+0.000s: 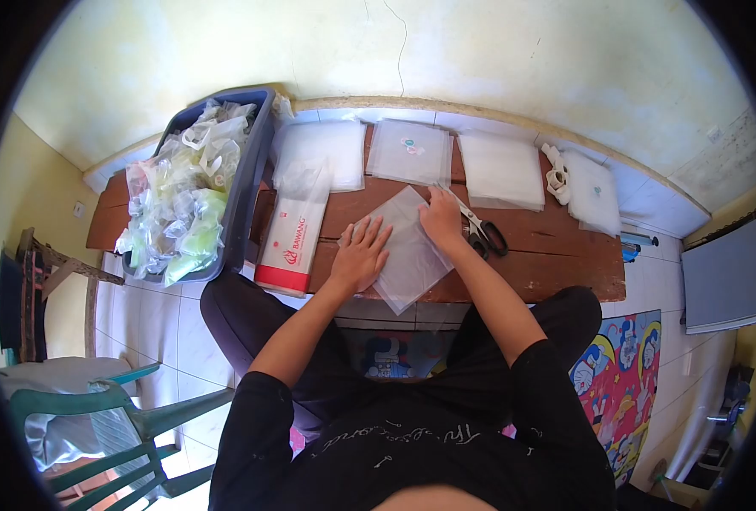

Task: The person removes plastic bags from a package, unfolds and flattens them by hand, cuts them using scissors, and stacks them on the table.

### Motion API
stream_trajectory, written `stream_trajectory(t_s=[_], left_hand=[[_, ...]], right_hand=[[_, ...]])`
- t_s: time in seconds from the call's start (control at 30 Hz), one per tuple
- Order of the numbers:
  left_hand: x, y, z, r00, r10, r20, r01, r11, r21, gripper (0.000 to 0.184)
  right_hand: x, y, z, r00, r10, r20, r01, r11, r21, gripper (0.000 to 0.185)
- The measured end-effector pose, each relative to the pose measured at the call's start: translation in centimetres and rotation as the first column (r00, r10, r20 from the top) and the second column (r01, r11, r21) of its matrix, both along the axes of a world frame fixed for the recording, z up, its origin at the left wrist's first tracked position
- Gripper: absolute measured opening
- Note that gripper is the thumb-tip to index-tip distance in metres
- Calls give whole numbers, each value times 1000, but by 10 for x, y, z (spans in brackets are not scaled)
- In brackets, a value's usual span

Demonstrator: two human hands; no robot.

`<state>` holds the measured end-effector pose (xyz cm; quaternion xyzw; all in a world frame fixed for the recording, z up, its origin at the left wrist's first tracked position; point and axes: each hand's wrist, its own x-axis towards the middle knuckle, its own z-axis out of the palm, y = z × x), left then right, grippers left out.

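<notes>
Bearing plastic sheets (409,264), brown table (548,255) fronts wall (224,51).

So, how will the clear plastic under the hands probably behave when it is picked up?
The clear plastic probably bends easily, as it looks thin and see-through. Being flat film, it is likely light for its size. Its smooth-looking surface may slide on the brown table if pushed.

Parts of the sheet (412,260) are being hidden by the left hand (362,257) and right hand (442,221). The chair (71,403) is being cut off by the bottom edge.
</notes>
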<state>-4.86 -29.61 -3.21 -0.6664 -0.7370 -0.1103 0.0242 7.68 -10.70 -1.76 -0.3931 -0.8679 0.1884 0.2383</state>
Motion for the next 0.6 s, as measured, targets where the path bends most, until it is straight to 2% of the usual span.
stream_trajectory(t_s=[0.03, 0.07, 0.13, 0.37, 0.43, 0.47, 0.5, 0.53, 0.57, 0.6], left_hand=[[0, -2, 0, 1000, 2, -5, -2, 1000, -1, 54], [0, -1, 1, 1000, 3, -5, -3, 1000, 3, 54], [0, -1, 1, 1000, 6, -7, -6, 1000, 7, 54], [-1, -1, 1, 998, 14, 64, -18, 998, 56, 53], [-2, 0, 2, 995, 18, 96, -24, 998, 64, 53], [-4, 3, 4, 976, 30, 214, -54, 993, 107, 54], [-7, 7, 4, 944, 34, 328, -87, 985, 147, 56], [-12, 11, 5, 944, 34, 328, -87, 985, 148, 56], [-17, 17, 6, 892, 36, 452, -153, 962, 224, 57], [-23, 23, 8, 824, 25, 566, -227, 930, 289, 58]], right_hand=[[-5, 3, -1, 996, -69, 49, 70, 997, -12, 32], [-11, 7, 0, 997, -67, 42, 68, 998, -11, 32], [-18, 15, -6, 984, -122, 132, 138, 983, -125, 32], [-20, 25, -9, 995, -74, 60, 79, 993, -85, 21], [-21, 29, -4, 995, -43, 88, 58, 982, -178, 17], [-22, 30, -2, 995, -41, 89, 57, 983, -177, 17], [-23, 33, -1, 998, 44, 43, -36, 985, -168, 17], [-25, 35, -1, 992, 129, -2, -128, 980, -155, 17], [-27, 39, 1, 992, 129, -2, -128, 980, -154, 17], [-29, 42, 7, 977, 212, -13, -207, 942, -263, 16]])
